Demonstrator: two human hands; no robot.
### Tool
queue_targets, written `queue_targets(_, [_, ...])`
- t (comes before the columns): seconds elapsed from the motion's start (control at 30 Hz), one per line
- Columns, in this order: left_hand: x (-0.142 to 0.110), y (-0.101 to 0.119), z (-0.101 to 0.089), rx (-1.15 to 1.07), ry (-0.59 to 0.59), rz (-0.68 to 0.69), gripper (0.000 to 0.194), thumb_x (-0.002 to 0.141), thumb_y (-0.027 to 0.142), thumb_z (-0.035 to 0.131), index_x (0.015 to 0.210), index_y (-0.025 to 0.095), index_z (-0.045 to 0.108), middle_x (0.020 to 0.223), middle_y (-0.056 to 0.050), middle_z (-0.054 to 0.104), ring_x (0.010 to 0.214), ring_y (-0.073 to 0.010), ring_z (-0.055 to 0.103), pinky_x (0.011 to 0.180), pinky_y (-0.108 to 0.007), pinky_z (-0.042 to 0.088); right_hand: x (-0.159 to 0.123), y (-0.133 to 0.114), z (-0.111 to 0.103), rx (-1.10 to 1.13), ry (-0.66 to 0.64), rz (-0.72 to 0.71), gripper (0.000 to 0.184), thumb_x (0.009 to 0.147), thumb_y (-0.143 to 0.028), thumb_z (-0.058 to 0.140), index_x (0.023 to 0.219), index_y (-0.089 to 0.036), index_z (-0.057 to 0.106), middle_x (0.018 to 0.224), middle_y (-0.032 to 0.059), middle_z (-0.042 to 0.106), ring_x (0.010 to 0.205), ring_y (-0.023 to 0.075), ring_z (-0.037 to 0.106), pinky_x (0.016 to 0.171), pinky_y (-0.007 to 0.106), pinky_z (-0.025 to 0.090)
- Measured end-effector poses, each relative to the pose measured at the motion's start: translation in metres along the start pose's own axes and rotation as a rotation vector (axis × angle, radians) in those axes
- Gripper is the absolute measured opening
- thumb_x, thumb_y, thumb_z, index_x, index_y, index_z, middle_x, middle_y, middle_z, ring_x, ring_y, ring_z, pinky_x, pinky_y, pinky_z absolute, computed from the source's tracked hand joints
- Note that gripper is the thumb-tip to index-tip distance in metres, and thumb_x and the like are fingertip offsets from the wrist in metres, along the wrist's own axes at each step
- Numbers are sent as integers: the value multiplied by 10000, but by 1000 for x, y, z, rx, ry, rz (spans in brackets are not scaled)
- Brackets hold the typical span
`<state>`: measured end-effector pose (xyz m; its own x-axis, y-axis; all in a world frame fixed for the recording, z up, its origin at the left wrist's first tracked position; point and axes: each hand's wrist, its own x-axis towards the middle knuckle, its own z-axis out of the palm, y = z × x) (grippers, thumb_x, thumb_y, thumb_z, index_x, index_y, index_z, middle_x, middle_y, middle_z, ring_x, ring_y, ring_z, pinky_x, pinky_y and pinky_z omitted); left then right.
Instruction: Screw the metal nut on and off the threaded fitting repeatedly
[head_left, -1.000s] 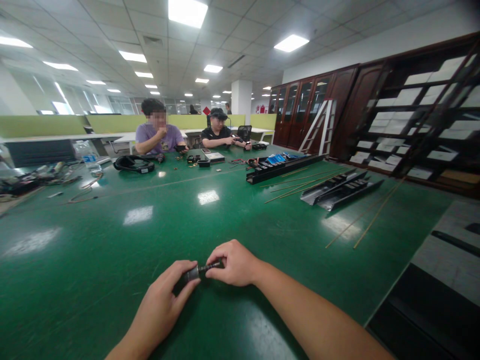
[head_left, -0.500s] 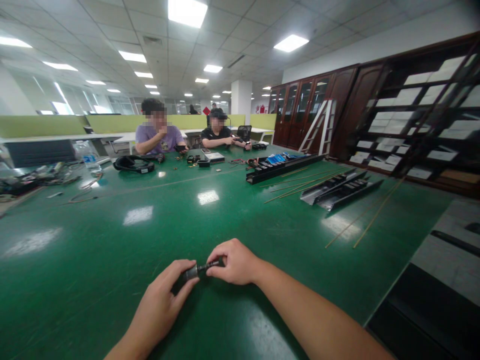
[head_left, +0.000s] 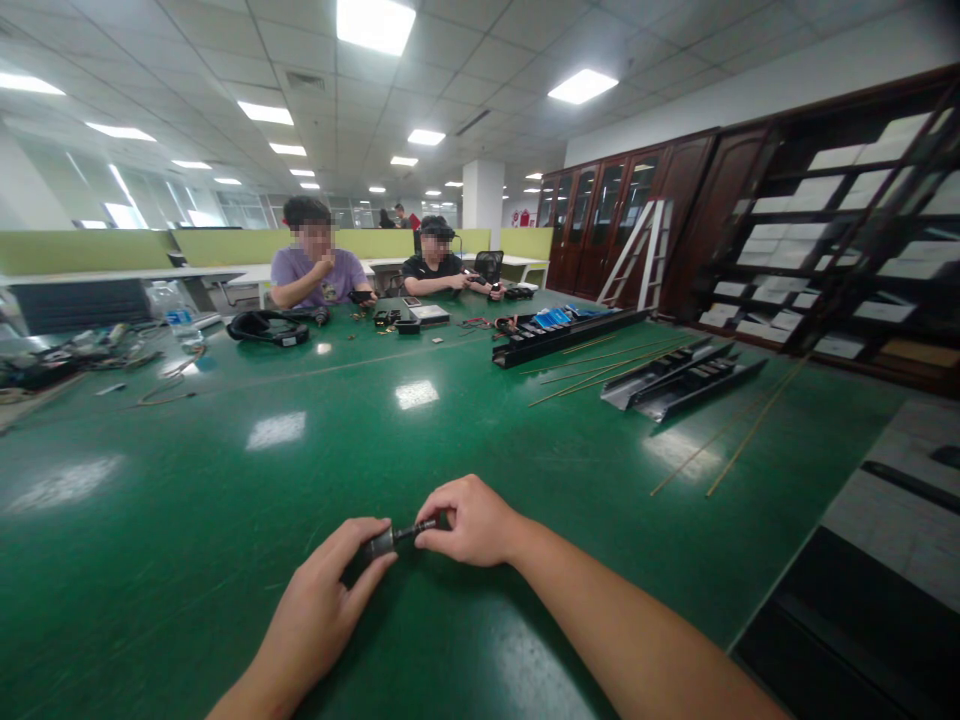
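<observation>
Between thumb and fingers, my left hand is closed on a small dark grey metal cylinder. A thin black stepped shaft extends from its right end. My right hand pinches the far end of this shaft with thumb and forefinger. Both hands are low over the green tabletop, near its front. The piece lies nearly level, its right end slightly farther from me. My left palm hides the cylinder's rear end; what kind of part it is cannot be made out.
Black metal channels and thin brass-coloured rods lie to the right. Across the table sit two people, near a black headset and small electronics. A water bottle and jumbled parts are at left.
My right hand has shifted very slightly to the right and the shaft with it; both grips stay the same. Far behind, a figure has come into view.
</observation>
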<state>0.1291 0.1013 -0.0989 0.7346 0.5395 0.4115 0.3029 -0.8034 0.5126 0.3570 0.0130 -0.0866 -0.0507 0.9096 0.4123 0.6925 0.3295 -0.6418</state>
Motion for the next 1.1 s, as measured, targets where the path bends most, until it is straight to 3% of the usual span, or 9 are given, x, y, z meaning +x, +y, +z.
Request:
queue_targets(0.8, [2,1,-4,-26,3,-11,305,934,441,557,1177,258,582,1125,-59,654,1046,-227,635,913,-349,538,2,-3,-6,-30,-14,46,155,763,-295,732,864,-180,756,738,2,701,573,103,541,566,212,383])
queue_targets(1.1, [2,0,-4,-29,0,-36,298,929,449,565,1178,286,581,1139,-35,654,1059,-219,630,930,-346,528,1,-2,-6,-34,-11,52,156,767,-294,727,864,-175,752,738,2,695,561,100,529,563,210,386])
